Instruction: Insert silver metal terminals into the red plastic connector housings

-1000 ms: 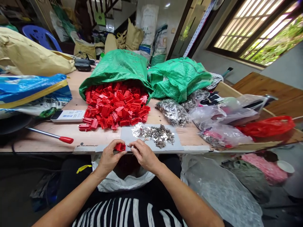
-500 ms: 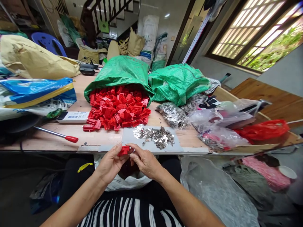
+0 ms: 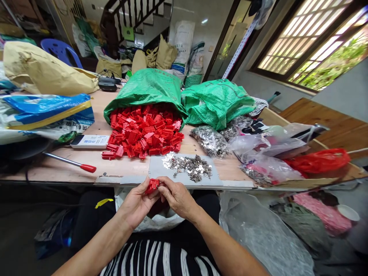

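Observation:
Just off the table's front edge, my left hand (image 3: 140,201) is closed around a small red plastic part (image 3: 152,186), thumb on its left side. My right hand (image 3: 176,195) meets it from the right; its fingers are pinched together at the part's right end. Whether a small metal piece is between those fingertips I cannot make out. Beyond my hands, small silvery metal pieces (image 3: 197,166) lie spread on a grey sheet (image 3: 156,168). A heap of similar red plastic parts (image 3: 146,130) spills from a green woven sack (image 3: 155,86).
An open white bag (image 3: 159,222) sits on my lap below my hands. A lever with a red grip (image 3: 87,168) juts out at left, near a white box-shaped device (image 3: 90,141). To the right lie a clear bag of metal pieces (image 3: 211,140) and a tray (image 3: 313,182) of plastic bags.
The red part has been tilted between my fingers, so that a different side shows. Both hands stay together at nearly the same place; the view has shifted slightly.

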Motion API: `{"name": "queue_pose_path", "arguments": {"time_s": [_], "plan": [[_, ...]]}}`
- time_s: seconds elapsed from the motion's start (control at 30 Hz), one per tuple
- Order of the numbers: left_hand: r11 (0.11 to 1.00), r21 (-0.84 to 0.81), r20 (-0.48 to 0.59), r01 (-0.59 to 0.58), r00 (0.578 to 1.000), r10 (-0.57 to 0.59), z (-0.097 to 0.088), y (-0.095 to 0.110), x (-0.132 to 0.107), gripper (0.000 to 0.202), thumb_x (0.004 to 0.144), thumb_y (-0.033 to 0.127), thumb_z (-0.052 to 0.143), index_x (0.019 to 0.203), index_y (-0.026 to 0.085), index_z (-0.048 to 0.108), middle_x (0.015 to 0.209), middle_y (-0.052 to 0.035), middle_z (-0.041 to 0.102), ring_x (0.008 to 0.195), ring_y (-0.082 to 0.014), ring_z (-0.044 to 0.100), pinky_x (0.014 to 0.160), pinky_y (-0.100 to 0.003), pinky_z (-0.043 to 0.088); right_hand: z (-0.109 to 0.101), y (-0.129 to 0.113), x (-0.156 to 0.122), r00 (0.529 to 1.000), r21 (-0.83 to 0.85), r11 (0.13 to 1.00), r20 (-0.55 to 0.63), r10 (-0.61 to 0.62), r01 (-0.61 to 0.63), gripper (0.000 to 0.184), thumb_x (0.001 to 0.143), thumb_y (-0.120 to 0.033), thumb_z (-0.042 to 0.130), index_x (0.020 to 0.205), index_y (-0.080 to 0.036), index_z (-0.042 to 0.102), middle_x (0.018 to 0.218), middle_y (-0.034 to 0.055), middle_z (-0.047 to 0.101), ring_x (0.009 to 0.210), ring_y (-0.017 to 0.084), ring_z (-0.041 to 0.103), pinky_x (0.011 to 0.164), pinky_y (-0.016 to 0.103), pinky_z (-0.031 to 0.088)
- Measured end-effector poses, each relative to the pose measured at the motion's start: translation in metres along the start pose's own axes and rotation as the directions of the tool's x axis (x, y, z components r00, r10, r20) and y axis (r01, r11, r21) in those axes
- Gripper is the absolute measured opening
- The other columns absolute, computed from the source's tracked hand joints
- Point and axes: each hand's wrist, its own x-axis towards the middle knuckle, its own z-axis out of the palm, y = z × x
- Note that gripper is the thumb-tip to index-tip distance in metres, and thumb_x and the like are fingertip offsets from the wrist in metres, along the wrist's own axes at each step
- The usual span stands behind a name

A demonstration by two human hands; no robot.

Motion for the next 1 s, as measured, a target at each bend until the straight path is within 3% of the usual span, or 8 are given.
{"name": "queue_pose_path", "arguments": {"time_s": [0.13,0.27,0.47,0.6,0.67,0.77,0.87,1.0], "plan": [[0.998,-0.046,0.001,-0.037,0.999,0.037,-0.004,-0.005,0.003,0.026,0.094,0.016,0.048,0.078,0.009,0.068,0.08,-0.0089,0.072,0.072,-0.0138,0.069,0.079,-0.027,0.057,0.009,0.006,0.0,0.997,-0.115,0.993,-0.073,0.007,-0.015,0.025,0.099,-0.034,0.037,0.112,-0.023,0.055,0.071,-0.0007,0.065,0.064,0.014,0.061,0.063,0.022,0.04],[0.998,-0.04,-0.017,-0.04,0.999,0.039,-0.009,-0.009,0.004,0.025,0.093,0.015,0.048,0.078,0.009,0.067,0.082,-0.0102,0.072,0.076,-0.0158,0.07,0.085,-0.032,0.057,0.018,0.015,-0.001,0.991,-0.293,0.956,-0.127,-0.043,0.004,0.031,0.1,-0.036,0.033,0.106,-0.021,0.059,0.081,0.0048,0.068,0.072,0.016,0.063,0.065,0.023,0.04],[0.991,0.097,0.051,-0.088,0.995,0.084,-0.023,-0.01,0.003,0.013,0.082,0.021,0.067,0.072,0.013,0.063,0.084,-0.008,0.073,0.086,-0.0196,0.07,0.092,-0.037,0.051,0.02,0.027,0.009,0.995,-0.235,0.971,-0.095,0.033,-0.054,0.031,0.1,-0.031,0.033,0.091,-0.022,0.061,0.075,-0.0001,0.066,0.066,0.012,0.061,0.063,0.021,0.039],[0.933,0.337,0.039,-0.124,0.992,0.118,-0.043,-0.013,0.012,0.028,0.072,0.032,0.077,0.063,0.016,0.056,0.075,-0.0033,0.069,0.078,-0.0155,0.067,0.081,-0.03,0.051,0.021,0.03,0.033,0.992,-0.296,0.951,-0.112,0.057,-0.088,0.027,0.1,-0.032,0.035,0.104,-0.024,0.059,0.087,0.0011,0.068,0.078,0.014,0.063,0.068,0.022,0.042],[0.861,0.484,0.02,-0.157,0.986,0.168,-0.056,-0.017,0.02,0.028,0.065,0.035,0.081,0.073,0.016,0.061,0.075,-0.0005,0.066,0.07,-0.0124,0.062,0.07,-0.025,0.048,0.024,0.03,0.051,0.993,-0.37,0.926,-0.117,0.032,-0.073,0.023,0.098,-0.031,0.04,0.111,-0.024,0.058,0.1,0.0035,0.066,0.089,0.016,0.063,0.073,0.023,0.044],[0.751,0.646,-0.007,-0.136,0.983,0.183,-0.07,-0.02,0.03,0.041,0.058,0.04,0.082,0.089,0.018,0.067,0.094,-0.0048,0.068,0.086,-0.0184,0.061,0.073,-0.028,0.046,0.031,0.028,0.079,0.995,-0.494,0.866,-0.089,0.039,-0.078,0.031,0.096,-0.029,0.046,0.127,-0.027,0.049,0.115,0.0054,0.06,0.095,0.017,0.061,0.076,0.025,0.046],[0.697,0.709,-0.005,-0.103,0.989,0.15,-0.071,-0.017,0.032,0.044,0.058,0.045,0.08,0.091,0.019,0.068,0.106,-0.0081,0.067,0.103,-0.0249,0.056,0.08,-0.031,0.044,0.038,0.025,0.105,0.99,-0.582,0.802,-0.096,0.101,-0.138,0.04,0.095,-0.028,0.044,0.135,-0.028,0.04,0.113,0.0063,0.06,0.093,0.018,0.062,0.075,0.028,0.047],[0.733,0.672,0.019,-0.107,0.992,0.128,-0.059,-0.007,0.022,0.035,0.064,0.042,0.078,0.087,0.018,0.068,0.099,-0.0072,0.067,0.104,-0.024,0.057,0.084,-0.031,0.044,0.04,0.024,0.128,0.98,-0.587,0.785,-0.119,0.159,-0.199,0.025,0.094,-0.029,0.046,0.117,-0.025,0.055,0.103,0.0062,0.064,0.088,0.019,0.063,0.073,0.028,0.045]]}}
